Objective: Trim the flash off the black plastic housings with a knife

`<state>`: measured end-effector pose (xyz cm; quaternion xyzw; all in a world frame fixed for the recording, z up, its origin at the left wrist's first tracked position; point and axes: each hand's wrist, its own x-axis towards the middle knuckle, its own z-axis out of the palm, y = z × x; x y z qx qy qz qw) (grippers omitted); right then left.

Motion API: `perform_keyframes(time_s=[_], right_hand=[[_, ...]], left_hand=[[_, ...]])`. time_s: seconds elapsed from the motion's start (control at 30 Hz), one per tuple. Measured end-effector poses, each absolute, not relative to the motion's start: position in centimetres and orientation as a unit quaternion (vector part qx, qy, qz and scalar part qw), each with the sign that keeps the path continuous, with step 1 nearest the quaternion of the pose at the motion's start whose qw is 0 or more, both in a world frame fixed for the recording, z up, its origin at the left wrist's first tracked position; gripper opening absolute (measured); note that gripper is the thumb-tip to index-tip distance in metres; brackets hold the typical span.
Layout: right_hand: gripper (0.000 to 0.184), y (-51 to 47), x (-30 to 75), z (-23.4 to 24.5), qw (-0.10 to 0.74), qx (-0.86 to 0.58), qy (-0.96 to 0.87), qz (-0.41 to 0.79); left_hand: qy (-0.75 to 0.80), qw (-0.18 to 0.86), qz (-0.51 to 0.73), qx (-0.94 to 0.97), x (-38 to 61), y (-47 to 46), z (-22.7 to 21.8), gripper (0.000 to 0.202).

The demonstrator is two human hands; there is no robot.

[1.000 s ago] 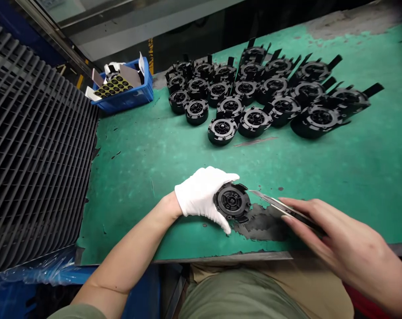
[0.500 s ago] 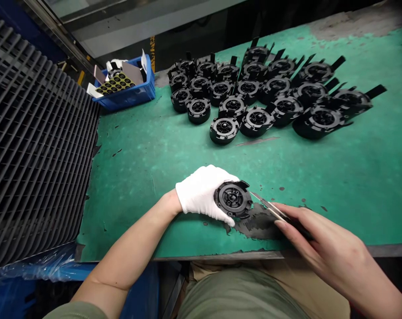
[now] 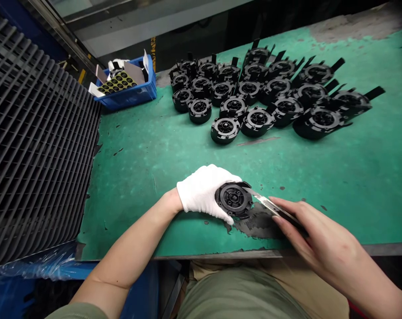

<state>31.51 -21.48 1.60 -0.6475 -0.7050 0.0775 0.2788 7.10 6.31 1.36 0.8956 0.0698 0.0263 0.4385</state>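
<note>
The left hand (image 3: pixel 204 191), in a white glove, holds a round black part (image 3: pixel 234 199) on the green table (image 3: pixel 148 168). The bare right hand (image 3: pixel 314 239) holds a thin blade (image 3: pixel 265 203) touching the part's right edge. Many black parts (image 3: pixel 260 97) sit far back.

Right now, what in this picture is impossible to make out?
Head view only:
- Back of the round black part: hidden by the gloved left hand.
- Knife handle: covered by the right hand.
- Blue bin contents: too small.
- Far parts: overlapping, dark.
</note>
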Motion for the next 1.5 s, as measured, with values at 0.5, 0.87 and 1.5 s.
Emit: perform_keyframes(time_s=[0.5, 0.87, 1.5], right_hand=[[0.034, -22.0, 32.7, 1.5, 0.263, -0.667, -0.693, 0.076], [0.03, -22.4, 32.3, 1.2, 0.279, -0.665, -0.684, 0.106], [0.033, -23.7, 32.0, 2.5, 0.263, -0.666, -0.693, 0.088]], left_hand=[[0.081, 0.463, 0.026, 0.882, 6.9, 6.5, 1.0, 0.117], [0.094, 0.47, 0.018, 0.878, 6.7, 6.8, 0.7, 0.116], [0.096, 0.497, 0.019, 0.862, 6.8, 6.7, 1.2, 0.102]])
